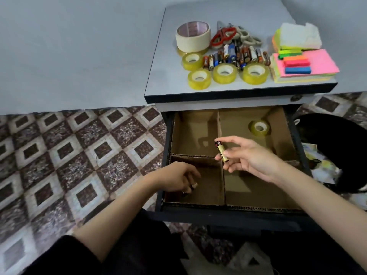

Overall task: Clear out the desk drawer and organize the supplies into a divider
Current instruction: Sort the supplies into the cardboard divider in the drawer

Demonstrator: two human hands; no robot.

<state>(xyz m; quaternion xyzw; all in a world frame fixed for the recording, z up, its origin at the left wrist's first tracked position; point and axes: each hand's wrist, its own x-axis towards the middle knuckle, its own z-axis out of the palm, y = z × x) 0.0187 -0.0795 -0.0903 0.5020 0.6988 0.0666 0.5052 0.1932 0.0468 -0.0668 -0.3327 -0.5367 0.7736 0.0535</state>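
Observation:
The desk drawer (pixel 234 214) stands pulled out, with a cardboard divider (pixel 222 181) inside. One clear tape roll (pixel 259 128) lies in the back right compartment. My right hand (pixel 252 157) pinches a gold-and-black battery (pixel 221 153) above the divider's middle. My left hand (pixel 176 177) reaches into the front left compartment with fingers curled down. Small dark pieces show under its fingertips, and I cannot tell whether it holds them. On the desk top (pixel 164 80) lie a masking tape roll (pixel 192 36), several clear tape rolls (pixel 224 73), a pile of batteries (pixel 236 55), scissors (pixel 223 36) and sticky notes (pixel 317 62).
A black bin (pixel 337 139) with paper scraps stands right of the drawer. A crumpled white tissue (pixel 299 36) lies on the sticky notes at the desk's back right. Patterned floor (pixel 79 155) spreads to the left. A pale plastic bag (pixel 228 261) lies below the drawer front.

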